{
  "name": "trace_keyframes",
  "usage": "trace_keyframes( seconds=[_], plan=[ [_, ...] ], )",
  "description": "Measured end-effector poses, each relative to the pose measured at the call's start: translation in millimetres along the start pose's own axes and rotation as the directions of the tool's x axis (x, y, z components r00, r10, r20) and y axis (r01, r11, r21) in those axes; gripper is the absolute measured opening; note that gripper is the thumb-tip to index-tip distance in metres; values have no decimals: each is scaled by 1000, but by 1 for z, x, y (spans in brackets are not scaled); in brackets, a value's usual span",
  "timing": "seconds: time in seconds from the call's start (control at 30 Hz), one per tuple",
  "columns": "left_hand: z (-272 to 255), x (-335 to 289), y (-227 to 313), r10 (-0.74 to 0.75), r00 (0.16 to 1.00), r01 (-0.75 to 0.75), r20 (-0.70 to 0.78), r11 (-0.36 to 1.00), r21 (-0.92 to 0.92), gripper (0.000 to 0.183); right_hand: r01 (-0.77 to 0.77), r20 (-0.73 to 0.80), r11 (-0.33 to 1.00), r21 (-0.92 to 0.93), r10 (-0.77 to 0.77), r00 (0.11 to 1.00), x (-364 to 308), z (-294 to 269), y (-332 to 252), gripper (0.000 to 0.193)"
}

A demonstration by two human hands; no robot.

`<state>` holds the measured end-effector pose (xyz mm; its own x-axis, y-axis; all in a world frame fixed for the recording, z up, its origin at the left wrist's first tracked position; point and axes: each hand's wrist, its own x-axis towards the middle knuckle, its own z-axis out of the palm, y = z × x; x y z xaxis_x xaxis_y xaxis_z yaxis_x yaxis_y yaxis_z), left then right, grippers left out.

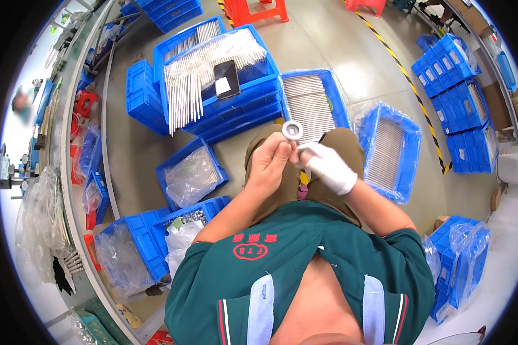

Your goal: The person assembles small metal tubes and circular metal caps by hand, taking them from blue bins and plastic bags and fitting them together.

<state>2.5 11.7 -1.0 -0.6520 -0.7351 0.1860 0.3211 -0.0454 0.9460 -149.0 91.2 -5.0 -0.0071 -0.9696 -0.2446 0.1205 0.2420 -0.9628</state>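
Note:
My bare left hand (269, 163) is closed, with a round silver metal part (292, 131) at its fingertips. The part has a ring-shaped face with a dark hole, turned upward. Just to the right, my right hand (330, 167) wears a white glove. Its fingers are curled in close to the left fingertips, below the ring; whatever they grip there is hidden. Both hands are above my lap. Beyond them, a blue crate (339, 95) holds rows of slim silver rods (309, 106).
At the far left, stacked blue crates (230, 118) carry more rods, with a black phone (227, 79) on top. A plastic-lined crate of rods (388, 150) stands to the right. Near my left elbow is a crate of small metal parts (191, 219). More blue crates (452, 86) are stacked far right.

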Motion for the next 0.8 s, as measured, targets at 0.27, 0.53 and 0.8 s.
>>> trace_keyframes(
  seconds=[0.27,0.53,0.8],
  plan=[
    [8,-1,-49,344,818,-569,460,373,733,14,-781,506,578,235,613,606,-28,-44,-10,62],
    [-2,-5,-75,345,742,-668,575,312,675,23,-926,763,337,172,549,342,-37,-60,46,42],
    [-3,-10,-78,228,778,-627,585,233,743,33,-926,662,351,140,662,351,-33,-64,37,33]
  ],
)
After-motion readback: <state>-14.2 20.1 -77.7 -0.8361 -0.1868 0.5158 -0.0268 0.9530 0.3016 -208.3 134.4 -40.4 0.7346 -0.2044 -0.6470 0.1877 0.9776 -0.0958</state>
